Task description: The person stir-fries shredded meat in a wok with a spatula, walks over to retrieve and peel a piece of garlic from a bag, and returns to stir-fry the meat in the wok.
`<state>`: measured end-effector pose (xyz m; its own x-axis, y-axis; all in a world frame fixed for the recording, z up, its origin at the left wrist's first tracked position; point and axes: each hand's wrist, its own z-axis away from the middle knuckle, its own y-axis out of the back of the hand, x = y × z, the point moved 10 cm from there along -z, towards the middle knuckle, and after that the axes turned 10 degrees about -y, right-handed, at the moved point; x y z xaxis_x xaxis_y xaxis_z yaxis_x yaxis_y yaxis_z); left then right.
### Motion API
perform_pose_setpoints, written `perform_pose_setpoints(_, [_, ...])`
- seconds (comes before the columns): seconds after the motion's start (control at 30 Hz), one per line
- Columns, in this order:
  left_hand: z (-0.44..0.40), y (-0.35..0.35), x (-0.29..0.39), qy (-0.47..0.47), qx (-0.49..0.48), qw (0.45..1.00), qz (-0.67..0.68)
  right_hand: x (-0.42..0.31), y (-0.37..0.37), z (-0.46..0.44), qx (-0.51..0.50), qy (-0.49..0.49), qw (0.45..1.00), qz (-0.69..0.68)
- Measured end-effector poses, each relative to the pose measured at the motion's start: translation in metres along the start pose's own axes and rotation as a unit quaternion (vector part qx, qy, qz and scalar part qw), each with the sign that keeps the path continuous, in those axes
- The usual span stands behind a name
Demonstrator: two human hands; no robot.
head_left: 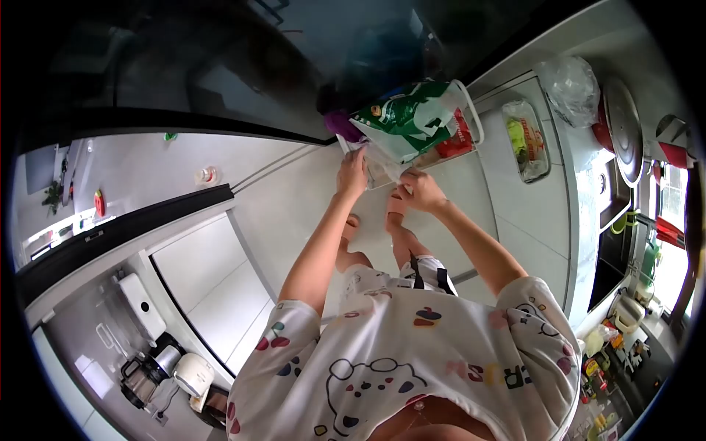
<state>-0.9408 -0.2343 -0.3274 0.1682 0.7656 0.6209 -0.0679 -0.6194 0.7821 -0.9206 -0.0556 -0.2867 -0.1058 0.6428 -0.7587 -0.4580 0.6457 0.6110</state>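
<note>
A pulled-out freezer drawer [479, 121] with a white rim is in front of me, loaded with bags. On top lies a large green and white plastic bag [412, 117]. My left hand [353, 174] is closed on the pale, see-through edge of a plastic bag near the drawer's front left. My right hand [423, 192] pinches the same pale plastic at the front, its fingertips bent inward. Beside my left fingers is a purple bag [343, 126]. A red packet [456, 137] sits at the drawer's right side. What lies under the bags is hidden.
A dark fridge door [243, 73] stands open at the left. To the right, a clear tray [526, 141] holds packaged food, near a crumpled plastic bag [570, 90], a large pot lid [622, 132] and a sink [612, 202]. Small appliances, including a kettle [140, 381], stand lower left.
</note>
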Motion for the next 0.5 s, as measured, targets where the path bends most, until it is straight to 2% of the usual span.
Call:
perform_pose_setpoints(0.07, [-0.022,-0.008,0.013,-0.035,0.009,0.999,-0.020,-0.007,0.025,0.012,0.032,0.045,0.998,0.002])
perform_pose_setpoints(0.17, [-0.041,-0.035,0.016,-0.016,-0.064,0.994,-0.082,-0.011,0.054,0.027,0.058,0.068,0.996,0.000])
perform_pose_setpoints(0.3, [-0.035,-0.084,-0.005,0.107,-0.246,0.948,-0.169,-0.011,0.085,0.038,0.102,0.032,0.994,-0.024])
perform_pose_setpoints(0.33, [-0.033,-0.082,0.006,0.090,-0.203,0.962,-0.161,-0.011,0.091,0.040,0.118,0.031,0.992,-0.028])
perform_pose_setpoints(0.4, [-0.035,-0.105,-0.016,0.082,-0.151,0.980,-0.099,-0.009,0.103,0.043,0.146,0.028,0.988,-0.035])
perform_pose_setpoints(0.43, [-0.036,-0.113,-0.024,0.079,-0.123,0.987,-0.068,-0.001,0.107,0.042,0.155,-0.005,0.987,-0.049])
perform_pose_setpoints(0.47, [-0.037,-0.090,-0.017,0.085,0.005,0.996,0.034,0.008,0.111,0.040,0.163,-0.036,0.984,-0.065])
perform_pose_setpoints(0.5, [-0.037,-0.071,-0.008,0.086,0.049,0.992,0.079,0.016,0.112,0.039,0.170,-0.069,0.980,-0.081])
